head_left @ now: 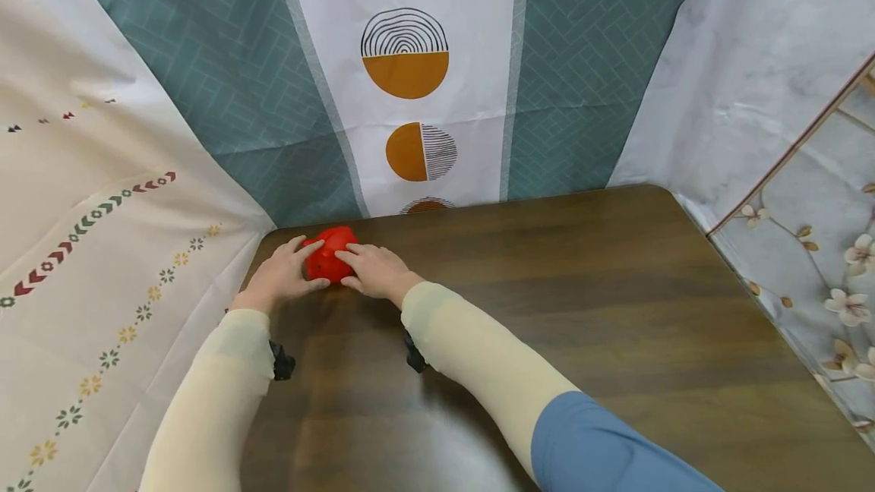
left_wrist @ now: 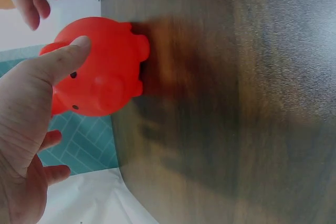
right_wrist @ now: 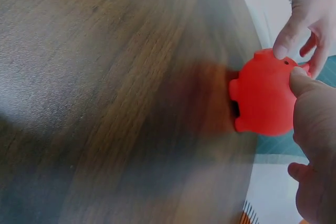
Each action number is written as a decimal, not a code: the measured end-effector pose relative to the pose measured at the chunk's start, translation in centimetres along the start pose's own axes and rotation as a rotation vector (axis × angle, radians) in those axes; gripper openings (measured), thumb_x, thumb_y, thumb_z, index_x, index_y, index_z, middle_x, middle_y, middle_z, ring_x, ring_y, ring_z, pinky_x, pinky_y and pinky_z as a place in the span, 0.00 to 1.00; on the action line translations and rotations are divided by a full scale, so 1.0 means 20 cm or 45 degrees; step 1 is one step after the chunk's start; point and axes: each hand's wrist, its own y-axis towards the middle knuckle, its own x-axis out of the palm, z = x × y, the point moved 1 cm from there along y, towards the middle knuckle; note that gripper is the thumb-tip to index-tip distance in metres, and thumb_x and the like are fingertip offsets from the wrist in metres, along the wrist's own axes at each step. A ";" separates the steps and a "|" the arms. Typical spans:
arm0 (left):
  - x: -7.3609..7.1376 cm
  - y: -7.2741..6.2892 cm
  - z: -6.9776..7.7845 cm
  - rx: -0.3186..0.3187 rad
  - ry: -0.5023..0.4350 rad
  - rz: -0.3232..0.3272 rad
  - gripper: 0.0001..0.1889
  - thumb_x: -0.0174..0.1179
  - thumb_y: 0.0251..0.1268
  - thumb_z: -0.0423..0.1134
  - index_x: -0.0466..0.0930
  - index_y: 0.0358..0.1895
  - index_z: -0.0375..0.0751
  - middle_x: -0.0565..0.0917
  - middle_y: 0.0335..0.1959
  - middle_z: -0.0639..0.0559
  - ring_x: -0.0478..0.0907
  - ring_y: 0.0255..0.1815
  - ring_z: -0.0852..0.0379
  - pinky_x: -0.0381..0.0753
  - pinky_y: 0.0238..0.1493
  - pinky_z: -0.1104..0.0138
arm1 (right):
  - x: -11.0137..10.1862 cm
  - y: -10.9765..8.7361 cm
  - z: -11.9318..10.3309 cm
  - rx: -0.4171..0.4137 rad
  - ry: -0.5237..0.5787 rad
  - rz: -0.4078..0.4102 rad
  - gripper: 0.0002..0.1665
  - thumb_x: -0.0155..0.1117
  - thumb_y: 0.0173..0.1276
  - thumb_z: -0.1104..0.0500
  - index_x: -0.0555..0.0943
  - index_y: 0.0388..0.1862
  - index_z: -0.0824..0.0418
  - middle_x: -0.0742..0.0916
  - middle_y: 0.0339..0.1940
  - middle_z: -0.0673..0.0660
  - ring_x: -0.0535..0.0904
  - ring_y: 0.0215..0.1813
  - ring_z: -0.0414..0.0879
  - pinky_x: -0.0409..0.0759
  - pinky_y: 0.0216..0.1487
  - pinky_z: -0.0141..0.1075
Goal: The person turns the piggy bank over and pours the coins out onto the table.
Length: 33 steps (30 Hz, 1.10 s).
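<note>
A glossy red pig figure [head_left: 330,267] sits upright on stubby feet on the dark wooden table [head_left: 547,287], near its far left corner. A pair of black eyes [left_wrist: 75,107] marks its face. At the pig's left side is the left hand [head_left: 275,273], fingers spread wide, its thumb in front of the pig; on the right side, the right hand [head_left: 378,270] reaches in with fingers parted. Both cup loosely around the pig, and I cannot tell how firmly either touches it. Nearer the viewer than the pig come cream sleeves [head_left: 215,401] with small black devices [head_left: 414,355] under the wrists, and blue fabric [head_left: 608,446] on the right arm. Behind the pig hangs a teal-and-white cloth [head_left: 581,59]; left of it, a cream patterned cloth [head_left: 102,249]; far right, a floral white cloth [head_left: 807,264].
</note>
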 end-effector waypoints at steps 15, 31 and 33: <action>0.07 -0.03 0.03 0.114 0.007 0.140 0.39 0.68 0.55 0.47 0.64 0.70 0.41 0.63 0.64 0.31 0.67 0.58 0.32 0.72 0.55 0.39 | 0.04 0.02 -0.02 0.008 -0.008 -0.025 0.41 0.55 0.70 0.41 0.52 0.78 0.43 0.58 0.78 0.47 0.56 0.75 0.45 0.56 0.72 0.52; 0.15 -0.07 0.10 0.082 -0.124 0.268 0.37 0.71 0.53 0.47 0.69 0.67 0.42 0.67 0.57 0.37 0.71 0.51 0.39 0.77 0.52 0.44 | 0.09 -0.08 0.02 0.048 0.242 -0.057 0.48 0.63 0.65 0.42 0.49 0.77 0.41 0.56 0.78 0.44 0.60 0.73 0.50 0.61 0.69 0.56; 0.16 -0.08 0.10 0.074 -0.137 0.307 0.36 0.71 0.53 0.47 0.70 0.66 0.42 0.68 0.55 0.38 0.72 0.48 0.41 0.78 0.50 0.46 | 0.08 -0.09 0.01 0.041 0.250 -0.048 0.49 0.64 0.64 0.42 0.49 0.77 0.41 0.58 0.77 0.45 0.61 0.73 0.49 0.61 0.68 0.56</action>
